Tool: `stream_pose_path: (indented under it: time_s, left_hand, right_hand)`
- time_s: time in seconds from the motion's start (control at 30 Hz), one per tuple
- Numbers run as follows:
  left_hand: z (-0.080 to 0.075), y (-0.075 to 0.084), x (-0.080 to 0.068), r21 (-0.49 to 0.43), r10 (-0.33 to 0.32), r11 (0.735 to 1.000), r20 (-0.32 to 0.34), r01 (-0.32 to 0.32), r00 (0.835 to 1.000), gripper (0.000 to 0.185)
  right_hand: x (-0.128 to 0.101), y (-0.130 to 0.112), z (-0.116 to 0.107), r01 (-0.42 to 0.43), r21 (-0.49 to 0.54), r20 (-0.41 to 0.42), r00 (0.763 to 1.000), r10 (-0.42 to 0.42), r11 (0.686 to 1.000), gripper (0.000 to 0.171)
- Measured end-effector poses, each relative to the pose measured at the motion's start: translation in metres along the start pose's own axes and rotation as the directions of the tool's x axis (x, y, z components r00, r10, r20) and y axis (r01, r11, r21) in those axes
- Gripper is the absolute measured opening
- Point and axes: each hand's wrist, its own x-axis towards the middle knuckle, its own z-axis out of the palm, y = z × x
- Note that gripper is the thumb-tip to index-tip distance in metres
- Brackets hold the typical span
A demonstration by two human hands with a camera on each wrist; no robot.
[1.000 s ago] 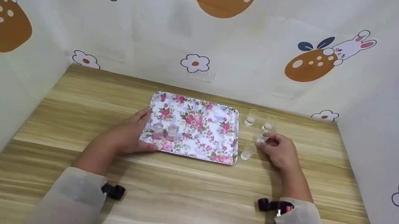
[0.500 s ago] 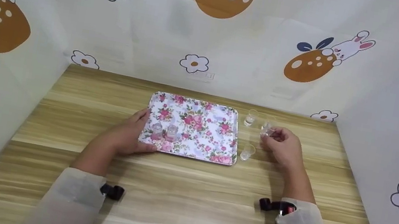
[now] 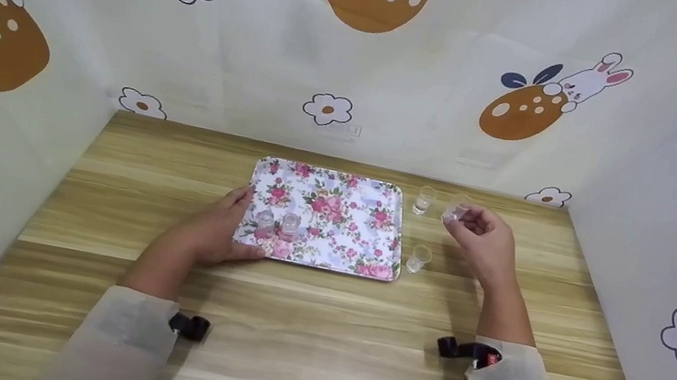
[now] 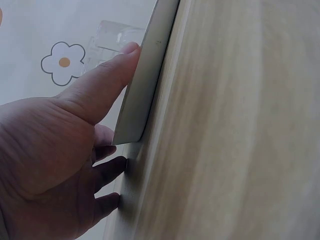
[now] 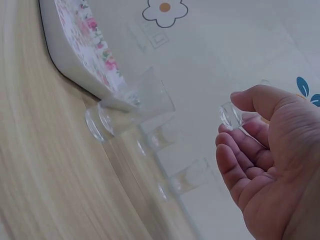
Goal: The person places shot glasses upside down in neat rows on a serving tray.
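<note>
A floral tray (image 3: 340,218) lies on the wooden table, with two small clear glasses (image 3: 278,224) standing at its front left. My left hand (image 3: 235,224) grips the tray's left edge. In the left wrist view its thumb (image 4: 117,62) lies over the rim (image 4: 147,80) and the other fingers curl against the side. To the right of the tray, my right hand (image 3: 462,220) pinches a small clear glass (image 3: 453,214) and holds it above the table. The right wrist view shows this glass (image 5: 230,116) between thumb and fingertips.
Two more clear glasses stand on the table right of the tray, one at the back (image 3: 424,199) and one nearer the front (image 3: 418,258). Patterned walls close in the table (image 3: 311,345) on three sides.
My right hand has lifted its glass off the table and carried it slightly back and up. The left hand and the tray have stayed in place.
</note>
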Motion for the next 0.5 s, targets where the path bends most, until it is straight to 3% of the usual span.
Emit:
stream_pose_path:
  time_s: [0.17,0.5]
  left_hand:
    - [0.000,0.000,-0.001,-0.003,0.004,1.000,-0.010,-0.004,1.000,0.128]
    - [0.000,0.000,-0.001,-0.020,-0.002,1.000,0.004,0.003,1.000,0.130]
  right_hand:
    - [-0.001,-0.008,0.015,0.022,0.056,0.034,0.999,-0.024,0.998,0.036]
    - [-0.009,-0.032,0.059,0.074,0.072,0.139,0.987,-0.083,0.995,0.034]
